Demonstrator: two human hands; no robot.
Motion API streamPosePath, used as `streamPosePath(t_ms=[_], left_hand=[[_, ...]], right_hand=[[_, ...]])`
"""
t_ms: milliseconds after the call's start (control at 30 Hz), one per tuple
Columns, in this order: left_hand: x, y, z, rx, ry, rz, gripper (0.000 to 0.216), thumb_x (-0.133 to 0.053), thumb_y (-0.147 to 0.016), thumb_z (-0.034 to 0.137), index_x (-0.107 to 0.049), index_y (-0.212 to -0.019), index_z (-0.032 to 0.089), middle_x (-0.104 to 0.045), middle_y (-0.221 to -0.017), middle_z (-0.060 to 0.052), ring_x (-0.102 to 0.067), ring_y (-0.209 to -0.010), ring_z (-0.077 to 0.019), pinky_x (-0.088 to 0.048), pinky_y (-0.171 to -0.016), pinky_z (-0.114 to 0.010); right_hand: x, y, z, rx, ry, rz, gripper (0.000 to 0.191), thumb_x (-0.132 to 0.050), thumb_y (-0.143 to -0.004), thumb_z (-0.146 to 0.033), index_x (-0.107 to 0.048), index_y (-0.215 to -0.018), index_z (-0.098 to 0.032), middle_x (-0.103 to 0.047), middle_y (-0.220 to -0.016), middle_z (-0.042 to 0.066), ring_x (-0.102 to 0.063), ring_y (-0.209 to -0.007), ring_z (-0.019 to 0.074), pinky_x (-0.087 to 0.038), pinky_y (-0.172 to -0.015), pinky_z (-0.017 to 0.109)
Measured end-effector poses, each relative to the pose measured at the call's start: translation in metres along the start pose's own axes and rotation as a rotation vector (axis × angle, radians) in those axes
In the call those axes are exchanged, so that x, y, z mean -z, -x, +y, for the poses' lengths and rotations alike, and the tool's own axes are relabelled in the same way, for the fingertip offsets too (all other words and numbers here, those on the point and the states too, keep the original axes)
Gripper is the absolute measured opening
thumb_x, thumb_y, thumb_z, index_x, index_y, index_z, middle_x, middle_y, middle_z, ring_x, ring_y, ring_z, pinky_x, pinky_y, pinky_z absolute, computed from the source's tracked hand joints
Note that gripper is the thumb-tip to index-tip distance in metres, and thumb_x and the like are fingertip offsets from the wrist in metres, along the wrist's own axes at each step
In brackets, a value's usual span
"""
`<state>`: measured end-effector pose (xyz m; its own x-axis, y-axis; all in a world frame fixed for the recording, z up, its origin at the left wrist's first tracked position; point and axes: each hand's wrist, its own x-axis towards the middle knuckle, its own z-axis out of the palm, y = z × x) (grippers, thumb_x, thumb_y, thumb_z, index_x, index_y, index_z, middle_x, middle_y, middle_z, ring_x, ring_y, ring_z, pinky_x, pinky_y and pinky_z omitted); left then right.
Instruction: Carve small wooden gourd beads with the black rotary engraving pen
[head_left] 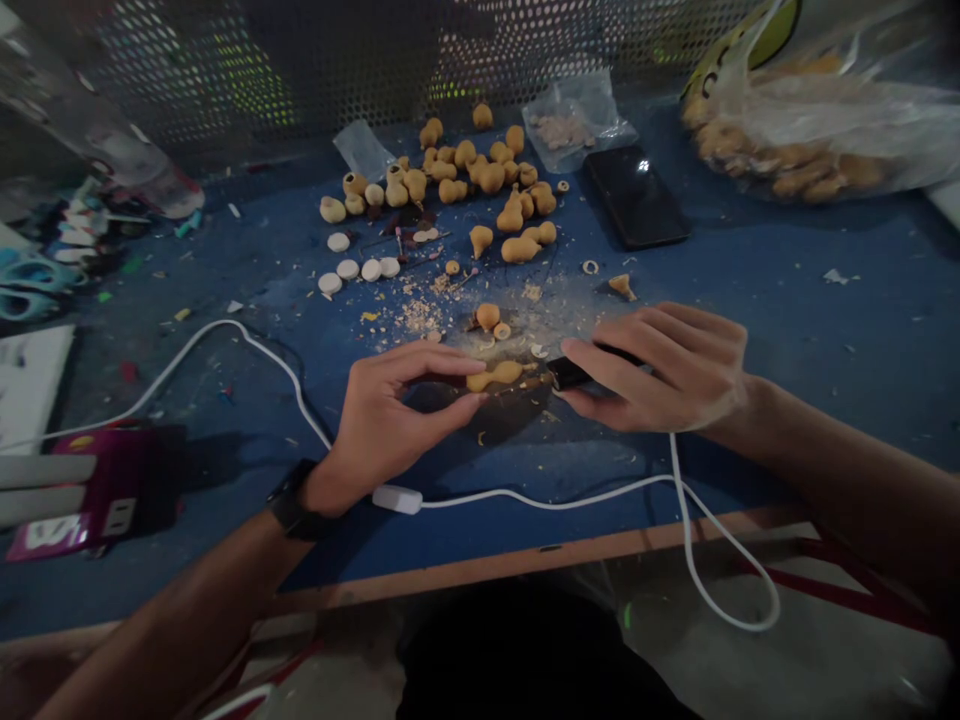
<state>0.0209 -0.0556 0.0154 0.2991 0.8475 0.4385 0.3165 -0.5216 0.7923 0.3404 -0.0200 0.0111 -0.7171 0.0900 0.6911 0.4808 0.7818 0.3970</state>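
My left hand point(401, 400) pinches a small gourd point(495, 375) between thumb and fingertips, its narrow stem end pointing right. My right hand point(660, 370) is closed around a black pen-like rotary tool point(570, 372), whose tip points left at the stem end; whether the two touch I cannot tell. A white cable point(679, 480) hangs below the right hand. Just beyond the held gourd lie a round gourd piece point(487, 316) and a small cut ring point(502, 331), with pale dust and shavings around them.
Many small gourds point(491, 178) lie farther back, near white discs point(371, 270) and a black phone point(636, 195). A plastic bag of gourds point(795, 150) sits at back right. At left are blue scissors point(34, 283) and a purple box point(97, 490). An inline switch point(397, 499) lies near the table's front edge.
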Motion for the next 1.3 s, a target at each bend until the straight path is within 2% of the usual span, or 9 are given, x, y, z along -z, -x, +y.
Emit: streamPosePath(t_ms=[133, 333, 533, 833, 1067, 1300], left_hand=[[0.0001, 0.0001, -0.0002, 0.017, -0.005, -0.01, 0.018, -0.096, -0.094, 0.018, -0.094, -0.107, 0.031, -0.095, -0.109, -0.004, -0.092, -0.094, -0.0247, -0.08, -0.085, -0.037], [-0.0005, 0.0, -0.0003, 0.017, 0.012, -0.007, 0.02, -0.097, -0.093, 0.017, -0.094, -0.107, 0.032, -0.095, -0.109, -0.002, -0.091, -0.093, -0.0237, -0.08, -0.085, -0.036], [-0.0005, -0.0003, 0.0005, 0.038, 0.001, -0.008, 0.015, -0.097, -0.095, 0.022, -0.095, -0.107, 0.031, -0.095, -0.108, -0.003, -0.091, -0.092, -0.0242, -0.08, -0.083, -0.037], [-0.0005, 0.0, -0.0003, 0.027, 0.007, -0.004, 0.019, -0.097, -0.094, 0.018, -0.095, -0.106, 0.032, -0.095, -0.108, -0.002, -0.091, -0.092, -0.0236, -0.08, -0.085, -0.036], [-0.001, -0.0003, -0.0001, 0.001, 0.013, 0.005, 0.024, -0.097, -0.092, 0.013, -0.094, -0.107, 0.032, -0.095, -0.108, -0.001, -0.092, -0.093, -0.0232, -0.08, -0.084, -0.035], [-0.0007, 0.0005, 0.0001, 0.021, 0.009, 0.0, 0.021, -0.096, -0.093, 0.015, -0.095, -0.107, 0.031, -0.095, -0.109, -0.002, -0.091, -0.093, -0.0235, -0.08, -0.085, -0.035]], right_hand=[[0.0, -0.0015, -0.0002, 0.002, -0.014, 0.011, 0.032, -0.073, -0.117, -0.045, -0.08, -0.121, -0.013, -0.08, -0.094, 0.006, -0.065, -0.078, 0.0188, -0.055, -0.07, 0.034], [0.0008, 0.0007, -0.0008, -0.017, -0.014, -0.014, 0.03, -0.072, -0.117, -0.046, -0.08, -0.122, -0.017, -0.08, -0.096, 0.005, -0.066, -0.078, 0.018, -0.054, -0.073, 0.033], [0.0006, 0.0016, -0.0012, -0.005, 0.01, -0.02, 0.031, -0.073, -0.116, -0.048, -0.082, -0.121, -0.018, -0.08, -0.097, 0.005, -0.067, -0.079, 0.0187, -0.056, -0.073, 0.033], [-0.0009, 0.0045, 0.0005, -0.004, -0.014, -0.028, 0.03, -0.076, -0.113, -0.046, -0.083, -0.124, -0.019, -0.081, -0.098, 0.005, -0.068, -0.079, 0.0191, -0.057, -0.07, 0.035], [0.0007, -0.0023, 0.0011, 0.015, -0.028, 0.003, 0.033, -0.072, -0.117, -0.043, -0.078, -0.121, -0.012, -0.08, -0.092, 0.007, -0.067, -0.075, 0.0189, -0.055, -0.07, 0.034], [0.0031, -0.003, 0.0024, 0.027, 0.009, -0.024, 0.03, -0.067, -0.121, -0.045, -0.08, -0.118, -0.019, -0.081, -0.092, 0.003, -0.069, -0.075, 0.0167, -0.057, -0.069, 0.031]])
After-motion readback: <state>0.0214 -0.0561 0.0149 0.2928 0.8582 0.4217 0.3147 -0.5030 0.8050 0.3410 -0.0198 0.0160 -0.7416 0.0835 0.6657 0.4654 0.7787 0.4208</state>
